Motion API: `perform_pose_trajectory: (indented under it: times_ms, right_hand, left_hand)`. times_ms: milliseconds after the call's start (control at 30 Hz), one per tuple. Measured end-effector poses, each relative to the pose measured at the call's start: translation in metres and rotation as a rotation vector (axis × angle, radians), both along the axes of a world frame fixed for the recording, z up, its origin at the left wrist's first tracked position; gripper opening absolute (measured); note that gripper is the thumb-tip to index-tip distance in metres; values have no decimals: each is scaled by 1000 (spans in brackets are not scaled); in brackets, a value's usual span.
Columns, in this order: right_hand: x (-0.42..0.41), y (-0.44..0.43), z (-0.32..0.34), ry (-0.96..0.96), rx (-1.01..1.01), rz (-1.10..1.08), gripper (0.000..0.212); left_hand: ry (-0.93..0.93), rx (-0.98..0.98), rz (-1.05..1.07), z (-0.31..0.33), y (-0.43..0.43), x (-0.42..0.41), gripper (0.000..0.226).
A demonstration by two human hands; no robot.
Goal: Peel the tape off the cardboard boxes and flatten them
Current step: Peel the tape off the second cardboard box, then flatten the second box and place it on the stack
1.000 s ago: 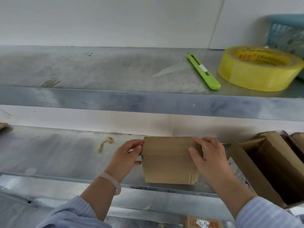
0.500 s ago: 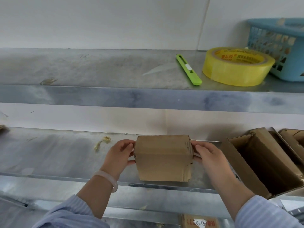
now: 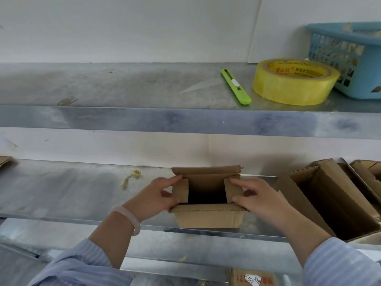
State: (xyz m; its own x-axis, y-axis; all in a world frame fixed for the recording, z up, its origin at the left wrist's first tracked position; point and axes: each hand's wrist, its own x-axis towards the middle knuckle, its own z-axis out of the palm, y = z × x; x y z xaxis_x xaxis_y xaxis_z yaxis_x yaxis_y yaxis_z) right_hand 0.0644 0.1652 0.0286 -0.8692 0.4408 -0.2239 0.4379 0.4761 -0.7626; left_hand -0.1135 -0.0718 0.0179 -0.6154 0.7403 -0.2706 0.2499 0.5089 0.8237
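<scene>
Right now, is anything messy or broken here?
A little. A crumpled yellowish scrap lies on the lower shelf, left of the small box. That box's near flap has a ragged edge. A clear strip lies loose on the upper shelf beside the cutter. Nothing is spilled.

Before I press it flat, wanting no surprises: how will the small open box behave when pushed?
Probably light: the small box looks empty inside. Likely collapses easily, its flaps bending under left hand and right hand. May slide on the smooth metal shelf.
</scene>
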Motion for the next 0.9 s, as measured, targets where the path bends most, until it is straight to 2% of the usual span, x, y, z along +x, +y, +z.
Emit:
perform_pose_trajectory:
  times_ms: [67,100,200,267,367,500,567,667,800,900]
  right_hand:
    - [-4,1,-5,-54,49,30,67]
    - [-6,0,-6,-71,73,39,75]
    - [-14,-8,-4,-77,183,31,81]
    - [-21,-15,-3,-118,308,-7,81]
    - [-27,-23,-3,-165,423,-57,77]
    - [-21,-21,-3,-76,376,-101,65]
    - [-16,-21,-4,19,353,-114,59]
    - [-9,-18,-7,202,211,-235,50]
    - [-1,-14,-23,267,30,-298,64]
    - [8,-15,-42,232,-121,-290,50]
  left_hand:
    - [58,-54,-26,1,3,-1,68]
    - [74,-64,-18,0,6,0,76]
    - [215,-181,57,-2,20,11,98]
    - [333,-202,137,-4,30,20,97]
    - [431,-137,150,-8,33,28,86]
    - [409,88,202,-8,21,26,70]
    - [442,202,232,-7,13,24,66]
    - [535,301,221,-4,3,27,64]
    - [637,263,96,-8,-7,27,65]
    - [629,147,-65,-25,-17,30,62]
